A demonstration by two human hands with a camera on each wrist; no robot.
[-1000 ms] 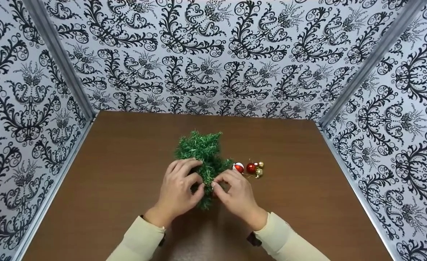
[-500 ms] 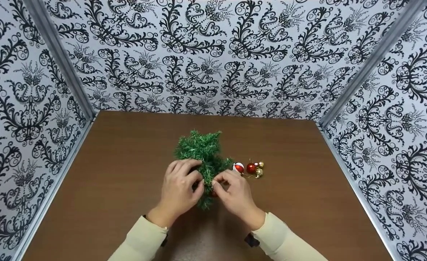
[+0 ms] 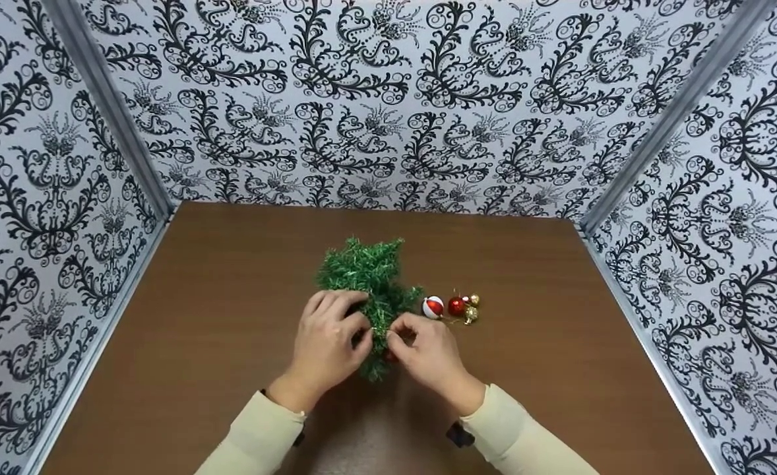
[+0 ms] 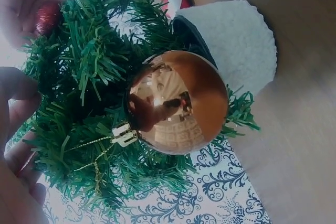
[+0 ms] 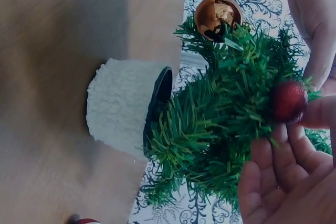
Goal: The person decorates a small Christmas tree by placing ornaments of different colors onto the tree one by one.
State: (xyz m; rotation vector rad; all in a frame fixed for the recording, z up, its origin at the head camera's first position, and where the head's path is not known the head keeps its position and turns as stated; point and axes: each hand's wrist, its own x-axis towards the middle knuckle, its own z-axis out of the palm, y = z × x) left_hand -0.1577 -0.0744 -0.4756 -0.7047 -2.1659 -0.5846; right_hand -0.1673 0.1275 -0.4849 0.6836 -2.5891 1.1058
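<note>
A small green artificial Christmas tree (image 3: 365, 270) stands in a white textured pot (image 5: 123, 106). My left hand (image 3: 329, 340) is at the tree's near left side, with curled fingers and thumb pinching the tip of a branch. On the right, my right hand (image 3: 428, 346) pinches at the top of a glittery red bauble (image 5: 289, 102), which hangs against the greenery. Its loop is hidden by the fingers. A shiny copper bauble (image 4: 178, 103) with a gold cord hangs on the tree's left side, large in the left wrist view.
Right of the tree on the brown table (image 3: 527, 382) lie a red-and-white bauble (image 3: 433, 307), a red bauble (image 3: 456, 305) and small gold ornaments (image 3: 472, 311). Patterned walls (image 3: 375, 132) enclose the table's back and sides.
Both hands stay at the same branch with only slight finger shifts. The right fingers have drawn slightly away from the red-and-white bauble, which shows more fully now.
</note>
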